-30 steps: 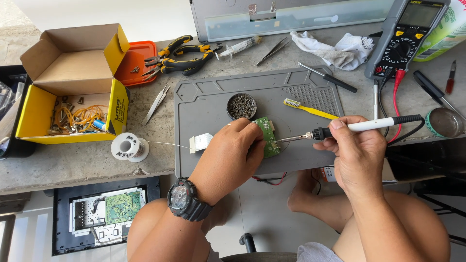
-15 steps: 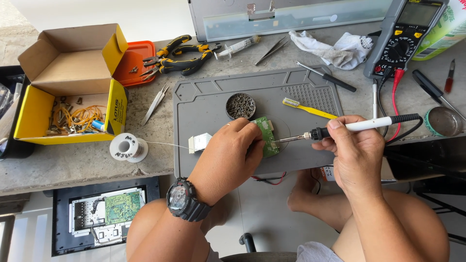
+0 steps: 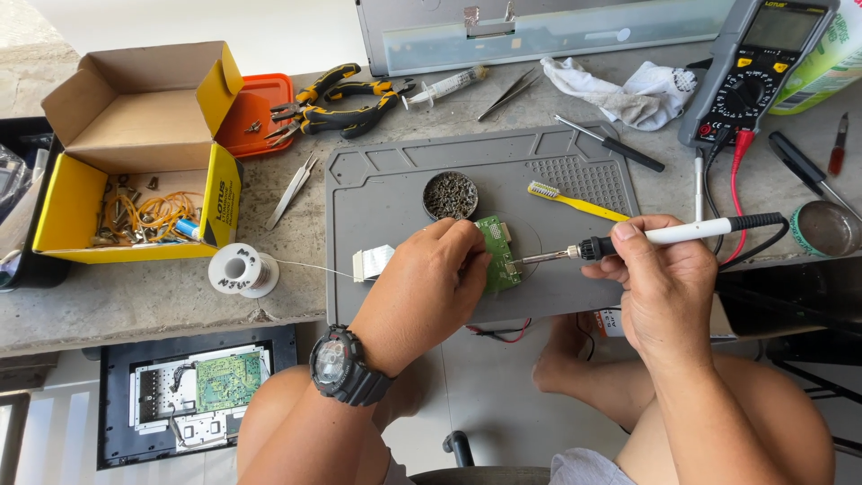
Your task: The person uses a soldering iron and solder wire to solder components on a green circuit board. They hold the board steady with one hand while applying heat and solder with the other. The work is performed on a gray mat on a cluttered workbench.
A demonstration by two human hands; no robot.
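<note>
A small green circuit board lies on a grey work mat. My left hand, with a black watch on its wrist, rests on the board and pinches thin solder wire that runs from a white spool. In my right hand is a white-handled soldering iron, gripped like a pen, its tip touching the board's right edge. A white flat ribbon connector lies just left of my left hand.
On the mat sit a round tin of brass wool and a yellow brush. A yellow cardboard box, pliers, tweezers, a syringe, a white rag and a multimeter surround it.
Nothing clear has changed. Both hands stay at the board, and the iron's tip remains at the board's edge.
</note>
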